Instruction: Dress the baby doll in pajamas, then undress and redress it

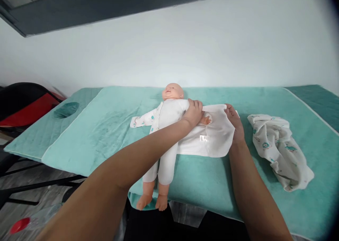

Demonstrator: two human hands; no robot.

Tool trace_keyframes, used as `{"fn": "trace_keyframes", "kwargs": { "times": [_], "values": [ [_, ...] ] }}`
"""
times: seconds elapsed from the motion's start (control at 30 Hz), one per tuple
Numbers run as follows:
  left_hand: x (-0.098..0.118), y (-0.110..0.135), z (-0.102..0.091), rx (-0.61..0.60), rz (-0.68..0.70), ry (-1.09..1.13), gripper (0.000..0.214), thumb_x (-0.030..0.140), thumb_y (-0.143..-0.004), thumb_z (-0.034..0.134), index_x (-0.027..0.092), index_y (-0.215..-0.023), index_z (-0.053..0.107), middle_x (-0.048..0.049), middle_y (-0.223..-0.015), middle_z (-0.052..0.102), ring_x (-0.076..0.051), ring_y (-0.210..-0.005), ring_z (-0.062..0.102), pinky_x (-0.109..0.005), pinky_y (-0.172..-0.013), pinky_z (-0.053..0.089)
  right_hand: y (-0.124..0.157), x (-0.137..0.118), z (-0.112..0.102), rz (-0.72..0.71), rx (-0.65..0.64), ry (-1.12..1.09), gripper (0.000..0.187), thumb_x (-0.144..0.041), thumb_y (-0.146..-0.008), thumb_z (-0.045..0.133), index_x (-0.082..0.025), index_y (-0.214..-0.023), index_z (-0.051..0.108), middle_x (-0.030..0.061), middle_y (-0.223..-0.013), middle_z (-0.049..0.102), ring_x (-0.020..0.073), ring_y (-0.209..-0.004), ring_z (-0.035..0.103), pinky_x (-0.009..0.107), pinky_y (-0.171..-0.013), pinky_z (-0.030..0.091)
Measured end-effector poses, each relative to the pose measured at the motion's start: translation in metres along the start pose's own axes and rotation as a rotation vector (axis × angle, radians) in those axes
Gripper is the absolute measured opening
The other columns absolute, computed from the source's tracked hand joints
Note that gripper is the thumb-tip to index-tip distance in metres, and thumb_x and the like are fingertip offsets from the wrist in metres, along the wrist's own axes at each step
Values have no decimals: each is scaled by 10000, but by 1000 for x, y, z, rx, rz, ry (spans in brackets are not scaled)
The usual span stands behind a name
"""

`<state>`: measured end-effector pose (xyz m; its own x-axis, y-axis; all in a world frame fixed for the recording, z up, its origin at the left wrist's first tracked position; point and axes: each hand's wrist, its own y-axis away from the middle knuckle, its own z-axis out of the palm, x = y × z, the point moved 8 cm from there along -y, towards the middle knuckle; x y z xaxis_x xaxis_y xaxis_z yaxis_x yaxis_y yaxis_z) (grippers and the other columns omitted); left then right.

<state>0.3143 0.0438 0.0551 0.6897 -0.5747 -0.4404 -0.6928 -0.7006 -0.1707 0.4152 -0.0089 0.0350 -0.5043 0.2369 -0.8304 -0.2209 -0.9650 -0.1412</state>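
Observation:
A baby doll (169, 117) with a white cloth body lies on its back, head toward the wall and feet at the near edge. One sleeve of a white patterned baby shirt (218, 138) covers its arm on the left side; the rest is spread inside out on the right, its label showing. My left hand (194, 112) is wrapped round the doll's arm on the right side, whose small hand pokes out beside my fingers. My right hand (234, 119) pinches the shirt's edge at the far right.
The doll lies on a bed with a green cover (106, 128). A crumpled patterned white cloth (280, 149) lies to the right. At the left are a face hole (66, 109), a black-and-red chair (26, 103) and a red-capped bottle (34, 221) below.

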Motion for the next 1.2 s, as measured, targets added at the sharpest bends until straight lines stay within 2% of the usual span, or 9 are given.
{"fn": "trace_keyframes", "kwargs": {
  "times": [0.13, 0.27, 0.33, 0.5, 0.67, 0.8, 0.9, 1.03, 1.2],
  "values": [
    [4, -5, 3, -54, 9, 199, 327, 222, -934, 474, 128, -1160, 691, -197, -1197, 603, -337, -1120, 541, -541, -1039, 321, 8, 8, 19, 73, -129, 22, 417, -415, -748, 767, -296, -1110, 596, -5, -903, 665, 150, -716, 630, 269, -626, 540],
    [4, -1, -2, -87, 97, 531, 469, 410, -916, 531, 157, -1309, 572, -172, -1441, 451, -303, -1236, 496, -463, -1055, 356, 11, 18, 34, 159, -264, 63, 567, -331, -688, 811, -327, -1208, 586, 4, -1045, 667, 146, -751, 623, 259, -612, 517],
    [-5, 9, -10, -51, 144, 610, 491, 415, -913, 540, 171, -1338, 536, -151, -1508, 384, -287, -1300, 451, -431, -1084, 348, 13, 21, 40, 180, -329, 60, 584, -304, -698, 805, -344, -1234, 579, 4, -1127, 653, 138, -781, 619, 241, -607, 508],
    [-43, 52, -27, 37, 174, 642, 352, 259, -918, 518, 184, -1255, 587, -128, -1398, 492, -269, -1279, 459, -400, -1037, 408, 29, 25, 64, 239, -523, 19, 675, -294, -727, 799, -360, -1341, 525, 35, -1408, 521, 146, -915, 640, 234, -672, 532],
    [-86, 85, -27, 146, -16, 772, 585, 342, -887, 596, 173, -1424, 438, -142, -1420, 478, -276, -1295, 436, -419, -1116, 358, 67, 34, 103, 385, -890, -50, 798, -380, -743, 806, -410, -1442, 422, 58, -1578, 332, 257, -1260, 564, 351, -881, 553],
    [-111, 95, -21, 225, -207, 744, 413, 268, -935, 503, 226, -1345, 541, -91, -1419, 482, -260, -1325, 395, -419, -1131, 341, 85, 39, 115, 462, -1083, -50, 671, -424, -751, 799, -367, -1365, 533, 61, -1599, 308, 301, -1387, 452, 439, -1037, 472],
    [-121, 103, -22, 277, -298, 731, 370, 170, -927, 455, 203, -1271, 587, -88, -1357, 530, -244, -1281, 428, -412, -1109, 364, 78, 39, 107, 441, -1038, -20, 621, -446, -780, 771, -306, -1346, 556, 113, -1504, 457, 297, -1275, 562, 456, -1015, 479],
    [-111, 118, -29, 266, -283, 751, 276, 233, -950, 464, 198, -1190, 596, -80, -1216, 601, -220, -1189, 501, -392, -1053, 414, 52, 39, 83, 328, -787, 100, 494, -466, -812, 731, -248, -1241, 620, 118, -1286, 633, 233, -1037, 655, 393, -879, 528],
    [-95, 142, -31, 215, -255, 678, 379, 262, -922, 535, 233, -1299, 544, -91, -1362, 520, -260, -1304, 432, -448, -1092, 383, 23, 45, 49, 204, -438, 308, 334, -529, -848, 667, -194, -841, 673, 33, -765, 666, 124, -602, 558, 255, -563, 430]
  ]
}}
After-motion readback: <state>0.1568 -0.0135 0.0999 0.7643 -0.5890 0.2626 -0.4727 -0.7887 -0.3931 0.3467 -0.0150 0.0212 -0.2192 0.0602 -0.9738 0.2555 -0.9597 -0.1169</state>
